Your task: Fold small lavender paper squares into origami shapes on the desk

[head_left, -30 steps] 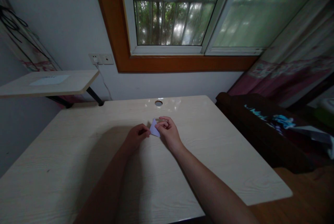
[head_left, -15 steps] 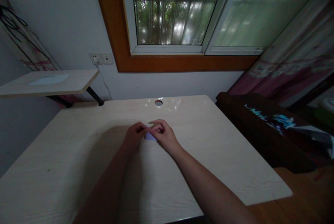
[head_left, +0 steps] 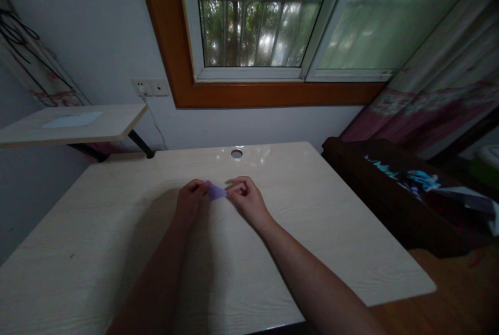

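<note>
A small folded piece of purple paper (head_left: 215, 192) is held just above the pale wooden table (head_left: 117, 220) near its middle. My left hand (head_left: 189, 201) pinches the paper's left end with curled fingers. My right hand (head_left: 245, 198) pinches its right end, fingers closed. Both forearms reach in from the bottom of the view.
A round cable hole (head_left: 236, 153) lies at the table's far edge below the window. A small side shelf (head_left: 70, 123) with a sheet on it stands at the left. A dark sofa (head_left: 390, 189) with cloth on it borders the table's right side.
The hands have drawn slightly apart and shifted left. The paper, earlier upright and then nearly hidden between the fingers, now lies stretched flat between both hands.
</note>
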{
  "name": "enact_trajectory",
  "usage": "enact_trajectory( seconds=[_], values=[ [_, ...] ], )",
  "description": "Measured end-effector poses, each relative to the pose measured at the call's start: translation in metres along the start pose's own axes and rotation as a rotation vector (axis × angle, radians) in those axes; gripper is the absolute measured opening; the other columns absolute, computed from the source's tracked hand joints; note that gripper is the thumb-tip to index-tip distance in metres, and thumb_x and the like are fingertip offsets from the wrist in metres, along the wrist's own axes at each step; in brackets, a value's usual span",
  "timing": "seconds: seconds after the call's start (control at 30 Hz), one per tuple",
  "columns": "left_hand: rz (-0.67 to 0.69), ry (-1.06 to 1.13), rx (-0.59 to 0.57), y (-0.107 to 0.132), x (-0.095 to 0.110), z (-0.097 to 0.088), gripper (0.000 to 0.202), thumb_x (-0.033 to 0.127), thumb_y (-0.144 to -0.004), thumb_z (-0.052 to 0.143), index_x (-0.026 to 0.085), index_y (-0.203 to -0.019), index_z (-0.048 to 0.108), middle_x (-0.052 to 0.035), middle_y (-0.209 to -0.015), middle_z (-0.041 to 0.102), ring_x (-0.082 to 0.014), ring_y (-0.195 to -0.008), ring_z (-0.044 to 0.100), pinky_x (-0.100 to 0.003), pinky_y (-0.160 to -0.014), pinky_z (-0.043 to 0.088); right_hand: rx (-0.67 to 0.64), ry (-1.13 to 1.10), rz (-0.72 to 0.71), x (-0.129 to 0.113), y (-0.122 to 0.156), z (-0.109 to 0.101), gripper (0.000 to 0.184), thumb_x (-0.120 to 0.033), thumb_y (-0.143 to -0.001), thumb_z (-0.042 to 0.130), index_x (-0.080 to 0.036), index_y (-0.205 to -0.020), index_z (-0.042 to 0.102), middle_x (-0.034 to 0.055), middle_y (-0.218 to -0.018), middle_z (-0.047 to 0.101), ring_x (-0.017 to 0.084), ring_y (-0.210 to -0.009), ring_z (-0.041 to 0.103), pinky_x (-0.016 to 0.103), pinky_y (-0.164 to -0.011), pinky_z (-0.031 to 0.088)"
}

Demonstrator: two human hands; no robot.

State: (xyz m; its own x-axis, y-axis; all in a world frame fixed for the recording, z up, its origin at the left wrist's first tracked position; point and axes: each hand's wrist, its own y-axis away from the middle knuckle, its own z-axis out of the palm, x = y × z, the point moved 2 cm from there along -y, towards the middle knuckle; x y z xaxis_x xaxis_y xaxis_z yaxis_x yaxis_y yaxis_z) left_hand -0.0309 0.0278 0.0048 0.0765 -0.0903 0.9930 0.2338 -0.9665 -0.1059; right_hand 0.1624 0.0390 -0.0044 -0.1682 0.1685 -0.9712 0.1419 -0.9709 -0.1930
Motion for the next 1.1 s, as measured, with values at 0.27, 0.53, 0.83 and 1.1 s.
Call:
enact_trajectory(
  seconds=[0.27,0.53,0.83,1.1],
  values=[
    [0.019,0.080,0.131,-0.005,-0.003,-0.008,0.030,0.047,-0.077,0.068,0.018,-0.071,0.061,0.0000,-0.070,0.059,-0.0138,-0.068,0.056,-0.025,-0.067,0.047,0.137,0.080,-0.012,-0.004,-0.004,-0.007,0.031,-0.025,-0.074,0.071,-0.021,-0.103,0.059,0.0006,-0.079,0.071,0.016,-0.073,0.065,0.030,-0.075,0.050],
    [0.037,-0.008,0.018,0.002,0.001,0.002,0.030,0.044,-0.080,0.067,0.018,-0.068,0.061,0.0017,-0.066,0.058,-0.0129,-0.066,0.053,-0.024,-0.066,0.044,0.021,0.222,-0.099,-0.016,0.003,-0.001,0.019,-0.036,-0.085,0.067,-0.021,-0.097,0.071,0.0048,-0.092,0.071,0.018,-0.085,0.065,0.030,-0.079,0.049],
    [0.031,-0.010,-0.144,0.010,0.015,0.014,0.024,0.039,-0.078,0.069,0.018,-0.069,0.062,0.0021,-0.067,0.058,-0.0131,-0.068,0.054,-0.024,-0.066,0.044,-0.070,0.390,-0.183,-0.013,0.005,-0.001,0.012,-0.031,-0.086,0.065,-0.024,-0.086,0.074,0.0022,-0.080,0.068,0.017,-0.075,0.062,0.028,-0.069,0.046],
    [0.152,-0.115,-0.184,0.007,0.005,0.015,0.025,0.036,-0.075,0.072,0.020,-0.094,0.070,-0.0021,-0.084,0.066,-0.0141,-0.070,0.059,-0.025,-0.065,0.047,-0.118,0.484,-0.249,-0.019,0.006,0.001,0.011,-0.026,-0.087,0.062,-0.024,-0.085,0.073,0.0023,-0.079,0.067,0.018,-0.076,0.062,0.029,-0.071,0.046]
  ],
)
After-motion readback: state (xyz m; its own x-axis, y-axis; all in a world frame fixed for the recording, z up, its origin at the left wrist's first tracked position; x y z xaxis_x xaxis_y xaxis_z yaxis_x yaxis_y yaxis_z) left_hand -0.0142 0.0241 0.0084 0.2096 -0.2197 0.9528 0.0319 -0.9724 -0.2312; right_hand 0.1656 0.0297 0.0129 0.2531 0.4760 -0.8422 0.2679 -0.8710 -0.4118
